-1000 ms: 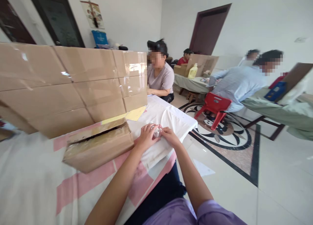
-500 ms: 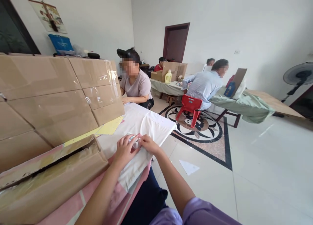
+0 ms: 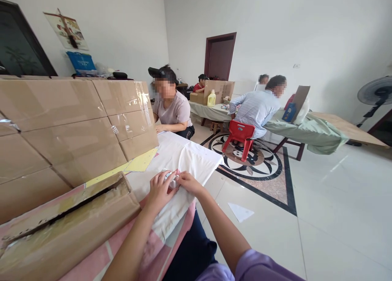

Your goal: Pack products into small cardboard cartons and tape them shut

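My left hand point(image 3: 159, 190) is curled over a small white item point(image 3: 173, 184) with a bluish-green patch, whose kind I cannot make out. My right hand point(image 3: 189, 183) pinches at the near right side of that item, its thumb and forefinger close together and nearly meeting the left fingers. Both hands rest low over a white cloth point(image 3: 196, 152) near the table's edge. Most of the item is hidden by the fingers.
An open long cardboard box point(image 3: 92, 224) lies left of my forearm. Behind it rise stacked taped cartons point(image 3: 70, 142). A person point(image 3: 173, 109) sits across the table corner; others work at a green-covered table point(image 3: 324, 136). A white paper piece point(image 3: 241, 211) is on the floor.
The camera view has shifted slightly, so everything appears a little lower and to the right. My hands keep nearly the same grip on the small white item.
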